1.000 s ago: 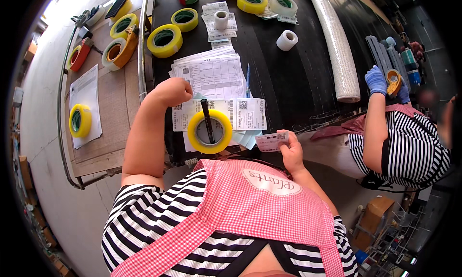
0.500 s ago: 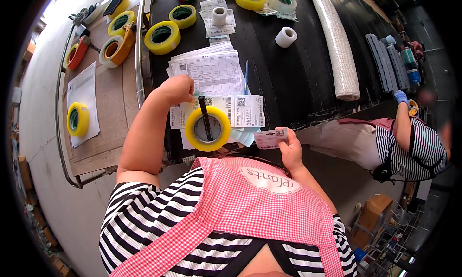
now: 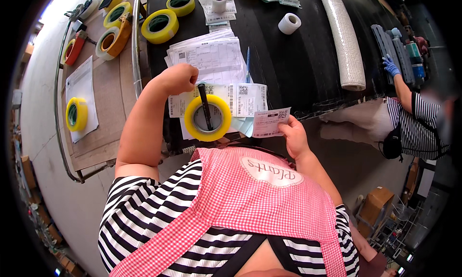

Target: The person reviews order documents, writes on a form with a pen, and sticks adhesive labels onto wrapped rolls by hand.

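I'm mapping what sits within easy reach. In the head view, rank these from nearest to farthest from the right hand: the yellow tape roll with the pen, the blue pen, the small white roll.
From the right hand:
1. Yellow tape roll with the pen, just to its left.
2. Blue pen, farther up the table by the paper stack.
3. Small white roll, far up on the black surface.

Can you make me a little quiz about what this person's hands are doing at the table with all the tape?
1. True or false: the right hand holds a small printed slip.
2. What lies across the hole of the yellow tape roll just below the left hand?
A. a black pen
B. a spoon
C. a brush
3. Fill in: the left hand is closed into a ____ above the printed sheets.

Key: 1 true. 2 A; the black pen lies across the roll. 3 fist.
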Action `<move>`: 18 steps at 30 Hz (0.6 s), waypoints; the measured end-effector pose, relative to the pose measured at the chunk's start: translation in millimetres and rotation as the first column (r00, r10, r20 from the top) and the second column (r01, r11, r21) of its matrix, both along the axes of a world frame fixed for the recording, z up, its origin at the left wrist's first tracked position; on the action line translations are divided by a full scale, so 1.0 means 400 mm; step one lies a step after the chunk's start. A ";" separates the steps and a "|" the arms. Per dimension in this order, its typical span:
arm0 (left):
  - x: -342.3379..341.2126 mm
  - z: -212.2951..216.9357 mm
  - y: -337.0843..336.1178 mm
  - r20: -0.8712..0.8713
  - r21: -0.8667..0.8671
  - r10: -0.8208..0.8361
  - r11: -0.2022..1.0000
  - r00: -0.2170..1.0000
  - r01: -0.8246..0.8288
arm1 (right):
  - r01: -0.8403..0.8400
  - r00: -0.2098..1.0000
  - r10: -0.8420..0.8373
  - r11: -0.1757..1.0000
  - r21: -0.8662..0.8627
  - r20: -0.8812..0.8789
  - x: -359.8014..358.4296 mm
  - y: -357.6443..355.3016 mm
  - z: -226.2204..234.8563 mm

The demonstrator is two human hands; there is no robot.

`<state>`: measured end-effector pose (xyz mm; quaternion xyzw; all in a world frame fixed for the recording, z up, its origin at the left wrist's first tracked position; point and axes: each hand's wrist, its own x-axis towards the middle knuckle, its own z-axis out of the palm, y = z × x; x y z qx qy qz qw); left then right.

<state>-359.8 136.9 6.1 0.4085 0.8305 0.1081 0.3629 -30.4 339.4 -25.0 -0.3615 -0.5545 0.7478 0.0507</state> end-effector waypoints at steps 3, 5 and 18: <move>-0.005 -0.015 0.000 -0.047 0.041 -0.053 0.998 0.997 0.055 | 0.043 0.997 -0.053 0.985 -0.166 -0.056 -0.021 0.015 0.010; -0.010 -0.023 0.005 -0.046 0.079 -0.023 0.997 0.999 0.027 | 0.060 0.998 -0.057 0.987 -0.147 0.023 -0.030 0.021 0.011; 0.015 -0.016 0.033 -0.190 0.087 -0.027 0.995 0.981 0.044 | 0.185 0.969 -0.195 0.980 -0.072 -0.154 -0.019 0.036 0.032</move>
